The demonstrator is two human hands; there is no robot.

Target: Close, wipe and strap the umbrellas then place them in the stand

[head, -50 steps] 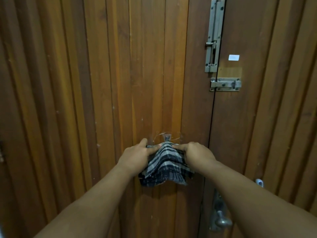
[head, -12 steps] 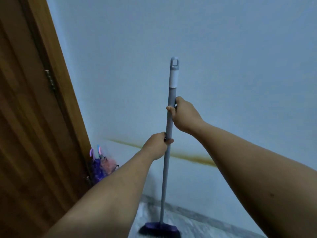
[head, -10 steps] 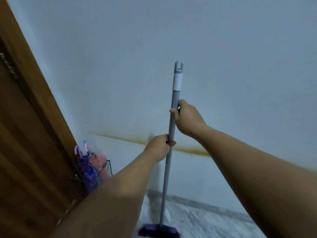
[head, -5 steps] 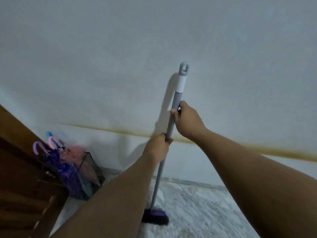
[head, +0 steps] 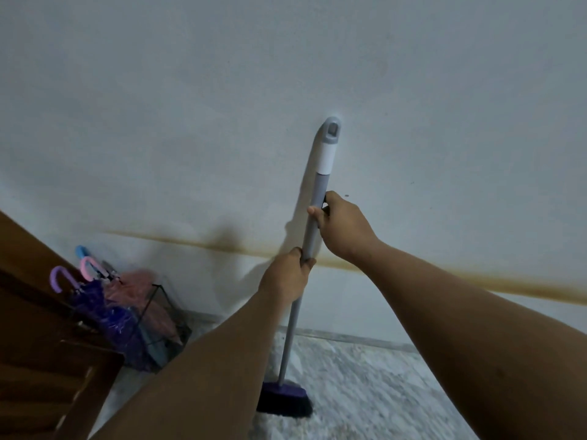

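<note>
My right hand (head: 343,228) and, lower down, my left hand (head: 287,276) both grasp a grey-handled broom with purple bristle head (head: 313,236), standing upright near a pale wall (head: 190,106). The closed purple, pink and blue umbrellas (head: 108,300) sit in a black wire stand (head: 165,308) at lower left.

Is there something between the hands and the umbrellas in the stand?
Both hands, left hand and right hand, grip the broom. The umbrellas already sit in the stand; only open floor lies between.
</note>
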